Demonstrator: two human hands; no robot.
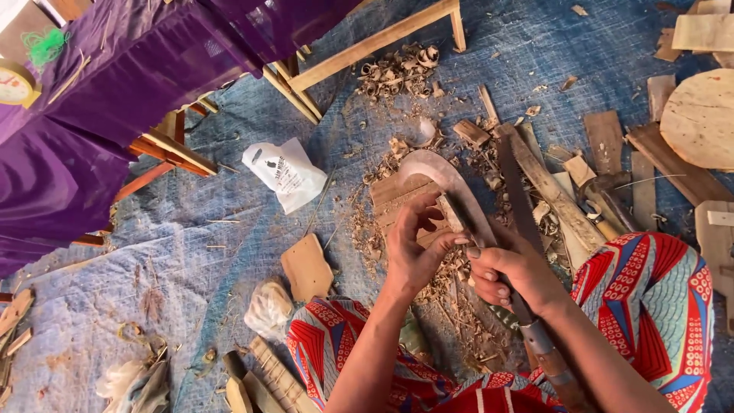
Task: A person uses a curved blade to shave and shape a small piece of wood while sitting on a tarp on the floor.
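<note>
My left hand (417, 246) grips a small wooden piece (451, 213) and holds it above a flat wooden block (397, 193) on the ground. My right hand (511, 268) is shut on a knife, its handle (547, 344) running down along my forearm; the blade meets the small piece near my left fingers. A pale curved wooden blank (447, 180) lies just beyond my hands. Wood shavings (451, 294) are heaped under and around them. My knees in red, blue and white patterned cloth (657, 294) frame the spot.
A blue tarp (191, 252) covers the ground. A long dark saw-like blade (514, 183) lies to the right among wood offcuts, planks and a round wooden disc (699, 115). A white plastic bag (284, 174) lies left; purple cloth (115, 84) over wooden frames is upper left.
</note>
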